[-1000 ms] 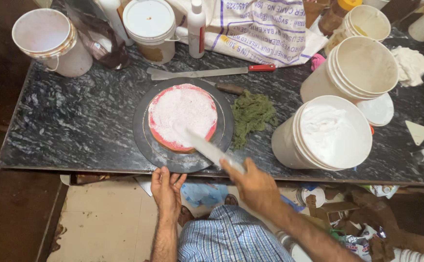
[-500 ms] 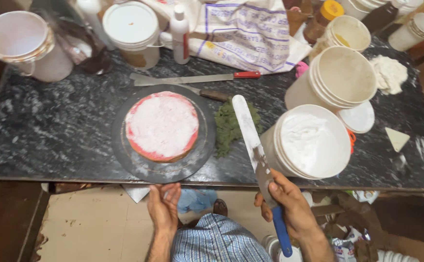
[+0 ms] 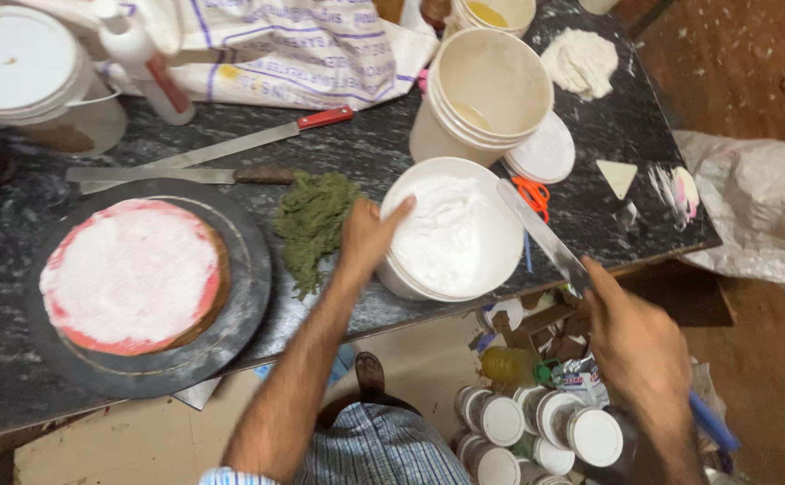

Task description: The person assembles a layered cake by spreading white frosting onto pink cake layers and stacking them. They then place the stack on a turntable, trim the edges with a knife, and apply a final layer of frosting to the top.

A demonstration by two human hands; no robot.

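Moved: left hand (image 3: 365,235) now grips cream tub (image 3: 453,232) rim, centre frame.
Right hand (image 3: 636,346): clasping spatula (image 3: 543,235).
Nearby: green crumbs (image 3: 313,218), frosted cake (image 3: 132,273) lower left.

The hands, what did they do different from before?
The left hand came up from below the table edge and took hold of the white cream bucket. The right hand swung the long spatula from the cake over to that bucket. The cake stayed on its dark turntable.

Left hand (image 3: 365,235) is stretched forward, fingers spread and gripping. Right hand (image 3: 636,346) hangs lower, fist closed, wrist bent.
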